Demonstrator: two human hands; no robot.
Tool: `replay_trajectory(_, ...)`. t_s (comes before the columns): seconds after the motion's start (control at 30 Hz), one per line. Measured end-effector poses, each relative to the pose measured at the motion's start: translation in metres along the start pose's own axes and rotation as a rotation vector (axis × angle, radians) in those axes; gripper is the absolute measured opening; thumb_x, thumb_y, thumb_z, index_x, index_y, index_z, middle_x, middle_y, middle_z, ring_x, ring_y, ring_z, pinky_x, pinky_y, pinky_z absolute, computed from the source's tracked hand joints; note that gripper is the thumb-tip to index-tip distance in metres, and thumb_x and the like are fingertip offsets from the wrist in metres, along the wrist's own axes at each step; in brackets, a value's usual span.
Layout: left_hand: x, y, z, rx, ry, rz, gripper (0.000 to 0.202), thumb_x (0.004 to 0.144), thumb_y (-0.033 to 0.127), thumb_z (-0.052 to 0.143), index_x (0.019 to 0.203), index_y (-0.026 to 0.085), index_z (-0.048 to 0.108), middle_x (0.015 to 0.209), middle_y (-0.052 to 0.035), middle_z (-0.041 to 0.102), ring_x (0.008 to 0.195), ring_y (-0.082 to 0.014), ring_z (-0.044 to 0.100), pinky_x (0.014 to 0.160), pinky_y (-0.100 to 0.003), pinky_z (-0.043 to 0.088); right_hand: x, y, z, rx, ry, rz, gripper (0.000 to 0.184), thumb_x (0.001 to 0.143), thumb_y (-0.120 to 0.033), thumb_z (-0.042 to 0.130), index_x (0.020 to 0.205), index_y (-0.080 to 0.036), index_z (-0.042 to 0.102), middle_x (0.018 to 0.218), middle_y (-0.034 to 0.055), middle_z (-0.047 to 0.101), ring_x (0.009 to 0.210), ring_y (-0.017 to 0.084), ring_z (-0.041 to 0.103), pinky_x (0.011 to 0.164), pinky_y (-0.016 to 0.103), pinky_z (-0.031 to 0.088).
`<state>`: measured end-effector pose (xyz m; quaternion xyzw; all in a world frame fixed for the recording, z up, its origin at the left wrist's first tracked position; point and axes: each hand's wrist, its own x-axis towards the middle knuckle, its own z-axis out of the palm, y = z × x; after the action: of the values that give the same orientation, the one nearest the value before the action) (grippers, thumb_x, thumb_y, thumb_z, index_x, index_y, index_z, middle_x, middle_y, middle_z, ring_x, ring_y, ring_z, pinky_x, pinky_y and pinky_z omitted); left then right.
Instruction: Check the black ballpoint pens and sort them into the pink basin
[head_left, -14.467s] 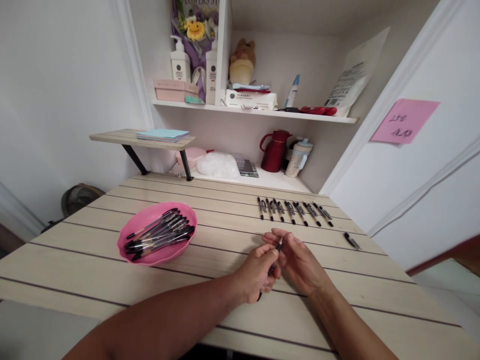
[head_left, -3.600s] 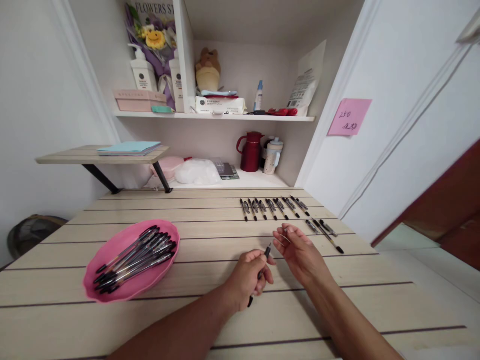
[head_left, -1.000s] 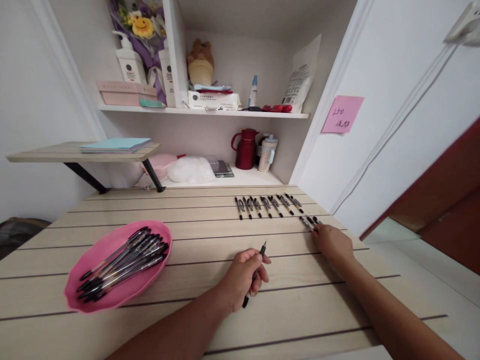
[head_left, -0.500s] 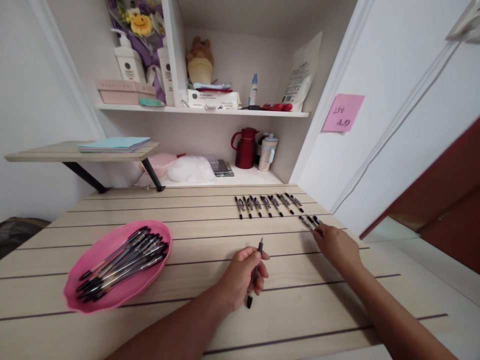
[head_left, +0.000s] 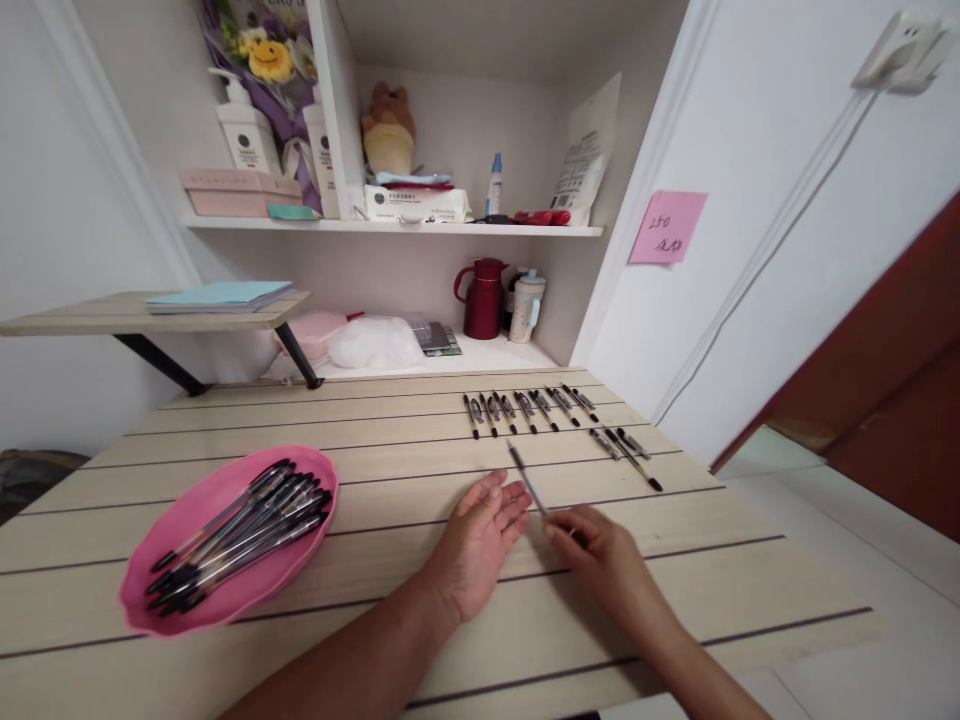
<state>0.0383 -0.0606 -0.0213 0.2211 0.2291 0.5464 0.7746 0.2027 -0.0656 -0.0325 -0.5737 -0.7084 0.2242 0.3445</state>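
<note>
My right hand (head_left: 600,555) pinches a slim pen (head_left: 529,482) by its near end, its dark tip pointing up and away. Just left of the pen, my left hand (head_left: 480,545) lies palm up with its fingers extended, holding nothing. Its fingertips are close to the pen's shaft; whether they touch it I cannot tell. Beyond both hands, several pens (head_left: 544,410) stand in a neat side-by-side row, with short clear-and-black pieces like caps beside them. To the right, another pen (head_left: 637,463) lies slanted between two such short pieces (head_left: 604,444).
A pink bowl (head_left: 135,590) full of black-ended pens is on the left of the striped desk (head_left: 375,640). Behind stand a red jug (head_left: 484,300) and a pale cup (head_left: 528,308). A small raised shelf (head_left: 75,318) carries blue paper (head_left: 217,296).
The pen has passed from my left hand to my right, and my left fingers have opened. My right hand has come left from the items at right, leaving a pen there. The view shifted slightly.
</note>
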Motion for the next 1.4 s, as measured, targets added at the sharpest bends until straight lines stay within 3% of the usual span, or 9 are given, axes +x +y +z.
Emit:
replay_trajectory(0.07,0.0,0.001,-0.001,0.047,0.004,-0.031,0.03,0.079,0.028,0.055,0.106,0.017,0.052,0.107,-0.0112,0.058,0.102,-0.0207,0.054,0.093,-0.038,0.035,0.013,0.024,-0.022,-0.272,0.116,0.005,0.027,0.078,-0.032,0.042,0.075,-0.019,0.066,0.076,0.0069,0.063,0.072,0.02,0.057,0.064,0.027,0.039)
replay_trajectory(0.23,0.001,0.0,-0.003,0.151,0.011,-0.06,0.03,0.078,0.032,0.056,0.103,0.014,0.054,0.099,-0.0121,0.059,0.092,-0.0203,0.057,0.086,-0.038,0.039,0.039,0.074,-0.061,-0.697,0.145,0.129,0.025,0.078,-0.029,0.043,0.073,-0.017,0.064,0.069,0.0083,0.064,0.066,0.021,0.058,0.058,0.027,0.037)
replay_trajectory(0.37,0.001,0.0,-0.003,0.195,0.014,-0.063,0.031,0.077,0.033,0.057,0.1,0.013,0.054,0.094,-0.0118,0.06,0.086,-0.0192,0.057,0.081,-0.036,0.041,0.049,0.089,-0.064,-0.773,0.101,0.185,0.023,0.078,-0.028,0.044,0.07,-0.016,0.062,0.072,0.0094,0.065,0.068,0.021,0.059,0.058,0.027,0.036)
replay_trajectory(0.77,0.002,0.0,-0.003,0.231,-0.005,-0.076,0.03,0.075,0.035,0.059,0.094,0.013,0.057,0.085,-0.0097,0.061,0.077,-0.0165,0.057,0.073,-0.032,0.041,0.058,0.096,-0.057,-0.845,0.085,0.217,0.025,0.081,-0.027,0.042,0.073,-0.015,0.062,0.078,0.0127,0.064,0.076,0.023,0.06,0.062,0.029,0.037)
replay_trajectory(0.93,0.003,0.001,-0.004,0.22,-0.007,-0.085,0.03,0.074,0.036,0.06,0.093,0.013,0.057,0.083,-0.0093,0.061,0.075,-0.0165,0.057,0.072,-0.032,0.041,0.055,0.089,-0.059,-0.817,0.117,0.231,0.024,0.082,-0.029,0.041,0.077,-0.014,0.059,0.079,0.013,0.061,0.077,0.024,0.059,0.061,0.029,0.037)
replay_trajectory(1.1,0.003,0.002,-0.005,0.224,-0.01,-0.079,0.033,0.071,0.038,0.062,0.091,0.013,0.057,0.081,-0.0089,0.062,0.074,-0.0166,0.058,0.071,-0.031,0.041,0.033,0.065,-0.053,-0.782,0.151,0.23,0.022,0.084,-0.028,0.036,0.082,-0.017,0.055,0.08,0.0095,0.058,0.069,0.021,0.057,0.057,0.029,0.035)
replay_trajectory(1.2,0.003,0.002,-0.006,0.308,-0.021,-0.057,0.033,0.072,0.039,0.06,0.093,0.014,0.057,0.081,-0.0085,0.061,0.071,-0.0158,0.058,0.069,-0.03,0.04,0.011,0.043,-0.033,-0.681,0.136,0.091,0.024,0.085,-0.018,0.03,0.086,-0.019,0.053,0.083,0.0077,0.059,0.072,0.019,0.058,0.06,0.028,0.036)
replay_trajectory(1.3,0.004,0.004,-0.005,0.581,-0.003,0.019,0.027,0.073,0.038,0.055,0.09,0.016,0.057,0.078,-0.0068,0.061,0.067,-0.0148,0.056,0.067,-0.03,0.041,-0.011,0.017,-0.006,-0.567,0.059,-0.025,0.024,0.081,-0.01,0.031,0.086,-0.019,0.053,0.083,0.0061,0.061,0.071,0.016,0.058,0.059,0.025,0.035)
replay_trajectory(1.4,0.001,0.019,-0.001,0.805,0.035,0.101,0.018,0.07,0.032,0.057,0.083,0.019,0.059,0.072,-0.0041,0.06,0.064,-0.0158,0.054,0.066,-0.031,0.039,-0.024,-0.003,0.016,-0.543,0.019,-0.072,0.023,0.081,-0.009,0.033,0.083,-0.019,0.053,0.077,0.0038,0.06,0.065,0.014,0.057,0.053,0.023,0.031)
